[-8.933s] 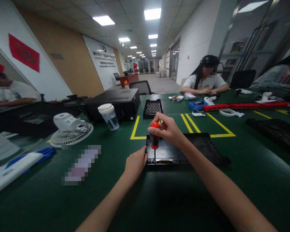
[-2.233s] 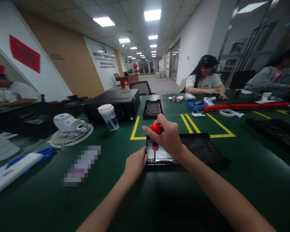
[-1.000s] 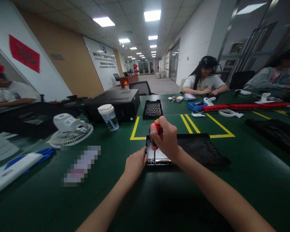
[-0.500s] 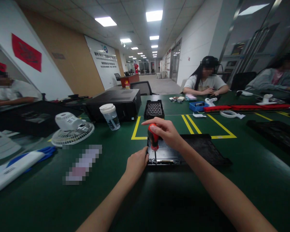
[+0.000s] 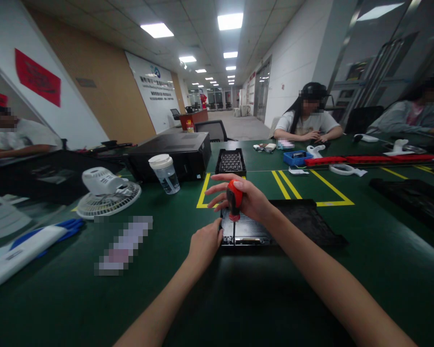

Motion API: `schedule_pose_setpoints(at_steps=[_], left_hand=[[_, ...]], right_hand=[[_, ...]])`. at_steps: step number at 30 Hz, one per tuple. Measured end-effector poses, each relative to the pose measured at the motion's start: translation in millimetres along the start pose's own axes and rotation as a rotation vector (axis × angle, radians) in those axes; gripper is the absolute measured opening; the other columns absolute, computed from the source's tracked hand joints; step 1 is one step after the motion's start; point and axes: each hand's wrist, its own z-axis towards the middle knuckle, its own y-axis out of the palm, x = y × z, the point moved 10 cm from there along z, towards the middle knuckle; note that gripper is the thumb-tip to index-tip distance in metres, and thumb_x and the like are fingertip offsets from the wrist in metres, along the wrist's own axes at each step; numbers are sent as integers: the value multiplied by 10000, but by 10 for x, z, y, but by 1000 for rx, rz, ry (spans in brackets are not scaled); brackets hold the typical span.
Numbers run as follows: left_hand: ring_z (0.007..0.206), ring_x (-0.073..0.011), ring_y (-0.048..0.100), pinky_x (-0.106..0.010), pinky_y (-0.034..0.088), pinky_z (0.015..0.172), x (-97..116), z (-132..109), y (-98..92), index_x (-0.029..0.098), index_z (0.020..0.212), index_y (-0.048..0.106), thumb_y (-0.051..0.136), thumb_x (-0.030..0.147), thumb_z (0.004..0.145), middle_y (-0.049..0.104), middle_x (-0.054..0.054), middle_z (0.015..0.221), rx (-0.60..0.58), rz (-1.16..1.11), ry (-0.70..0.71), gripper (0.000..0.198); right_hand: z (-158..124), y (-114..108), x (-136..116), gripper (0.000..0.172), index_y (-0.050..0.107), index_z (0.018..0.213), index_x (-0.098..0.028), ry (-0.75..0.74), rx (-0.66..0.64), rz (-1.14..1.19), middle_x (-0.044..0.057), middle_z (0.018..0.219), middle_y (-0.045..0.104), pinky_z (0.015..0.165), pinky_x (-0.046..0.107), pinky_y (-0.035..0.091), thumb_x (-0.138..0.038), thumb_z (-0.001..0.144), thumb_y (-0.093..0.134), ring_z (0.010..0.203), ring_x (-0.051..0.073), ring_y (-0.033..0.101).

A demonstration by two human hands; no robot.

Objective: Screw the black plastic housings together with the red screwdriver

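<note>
A flat black casing (image 5: pixel 300 219) lies on the green table in front of me, with a shiny panel and small metal parts at its left end. My left hand (image 5: pixel 205 243) grips the casing's left edge, and its fingertips are partly hidden there. Above that end, my right hand (image 5: pixel 248 197) has a red and black screwdriver (image 5: pixel 234 200) between thumb and fingers, several of the fingers stretched out to the left. The screwdriver stands nearly upright, its shaft reaching down to the casing's near left corner. The tip is too small to make out.
Beyond the casing stands a black tray (image 5: pixel 231 163) of small parts. A lidded cup (image 5: pixel 165 174), a white fan (image 5: pixel 108 198) and a big black box (image 5: pixel 173 152) are on the left. Farther right are a blue bin (image 5: pixel 296 158) and a seated person (image 5: pixel 309 115).
My right hand's fingers have opened out around the screwdriver handle, which has shifted slightly right and up. My left hand and the casing stay put.
</note>
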Motion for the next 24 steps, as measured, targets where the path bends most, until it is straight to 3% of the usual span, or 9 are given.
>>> schedule_pose_setpoints(at_steps=[10,19,24], left_hand=[[819,-201,621,-295,458,680,1,2,-2,270,1212,403,353,333,867,637,-46,983,15,6,19,354],[855,-189,616,-290,451,714,4,-4,4,272,1229,391,339,342,876,622,-61,1042,-12,15,2,364],[858,-195,616,-292,452,721,-9,-3,19,261,1238,393,340,341,874,622,-69,1045,-17,23,-14,377]], right_hand=[[-22,-13,31,319,501,1040,-175,8,11,-2,61,892,639,601,317,493,-354,777,477,650,158,629],[-38,-39,10,225,501,915,-172,-27,-4,-19,13,738,601,401,215,432,-358,788,489,498,112,560],[-50,-68,18,207,480,910,-186,-10,17,-51,5,734,582,373,210,430,-359,797,473,485,102,532]])
